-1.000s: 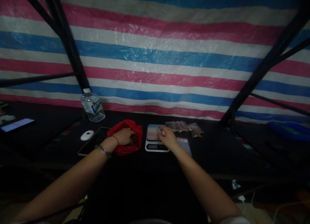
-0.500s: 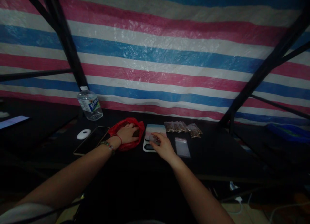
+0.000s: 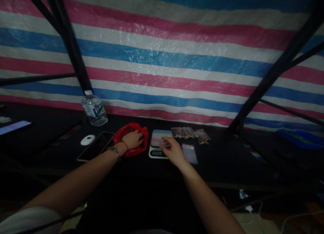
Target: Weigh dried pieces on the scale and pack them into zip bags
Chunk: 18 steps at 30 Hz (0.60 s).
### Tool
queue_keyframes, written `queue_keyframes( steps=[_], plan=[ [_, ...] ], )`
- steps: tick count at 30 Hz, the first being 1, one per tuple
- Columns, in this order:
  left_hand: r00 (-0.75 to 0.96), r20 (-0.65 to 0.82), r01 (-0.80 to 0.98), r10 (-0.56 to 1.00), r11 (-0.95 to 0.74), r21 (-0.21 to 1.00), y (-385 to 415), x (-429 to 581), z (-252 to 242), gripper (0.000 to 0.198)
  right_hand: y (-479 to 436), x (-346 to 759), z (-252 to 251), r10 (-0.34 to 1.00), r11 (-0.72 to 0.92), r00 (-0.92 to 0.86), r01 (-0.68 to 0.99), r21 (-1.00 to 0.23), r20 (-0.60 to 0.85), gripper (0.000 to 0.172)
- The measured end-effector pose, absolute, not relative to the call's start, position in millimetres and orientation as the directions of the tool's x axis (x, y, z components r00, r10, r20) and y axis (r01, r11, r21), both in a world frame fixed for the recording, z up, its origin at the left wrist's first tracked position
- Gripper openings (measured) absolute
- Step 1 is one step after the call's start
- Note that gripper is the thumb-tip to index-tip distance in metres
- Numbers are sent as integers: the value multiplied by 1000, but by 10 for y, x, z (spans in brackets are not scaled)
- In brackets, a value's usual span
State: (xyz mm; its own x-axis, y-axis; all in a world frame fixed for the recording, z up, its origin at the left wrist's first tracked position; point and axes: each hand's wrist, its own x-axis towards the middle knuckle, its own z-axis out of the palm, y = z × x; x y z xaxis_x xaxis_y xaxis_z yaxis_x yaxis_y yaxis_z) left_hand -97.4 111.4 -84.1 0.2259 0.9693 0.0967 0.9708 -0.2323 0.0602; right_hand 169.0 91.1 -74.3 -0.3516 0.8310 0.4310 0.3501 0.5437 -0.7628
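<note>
My left hand point(image 3: 133, 139) is inside the mouth of a crumpled red plastic bag point(image 3: 129, 153), its fingers curled down; what they grip in there is hidden. Over a small white kitchen scale point(image 3: 153, 149) with a dark display, my right hand point(image 3: 173, 149) pinches a small clear plastic thing point(image 3: 162, 143) between thumb and fingers. Its exact kind is too faint to tell. Beside that hand lies a stack of flat clear zip bags point(image 3: 189, 154). Several small filled zip bags point(image 3: 187, 133) with brown bits in them lie in a row behind.
A phone point(image 3: 96, 147) and a white rounded case point(image 3: 87, 140) lie left of the red bag. A clear plastic bottle point(image 3: 95, 109) stands behind them. Black metal frame posts point(image 3: 73, 58) rise at both sides before a striped tarp point(image 3: 162, 68). A blue item point(image 3: 301, 138) lies far right.
My left hand's fingers have curled in more inside the red bag. My right hand has shifted slightly right with the clear plastic thing, baring more of the scale's display.
</note>
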Motion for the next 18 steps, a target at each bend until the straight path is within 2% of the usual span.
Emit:
queue_keyframes(
  steps=[8, 14, 18],
  plan=[
    [173, 109, 971, 979, -188, 147, 1123, -991, -774, 30, 965, 1699, -818, 839, 532, -354, 370, -762, 414, 38],
    [78, 107, 954, 991, -105, 281, 1144, -1072, -638, 31, 974, 1687, -847, 843, 523, -360, 374, -766, 399, 37],
    [-19, 107, 908, 994, -28, 419, 1154, -1152, -586, 32, 963, 1632, -864, 850, 509, -367, 378, -774, 379, 37]
  ],
)
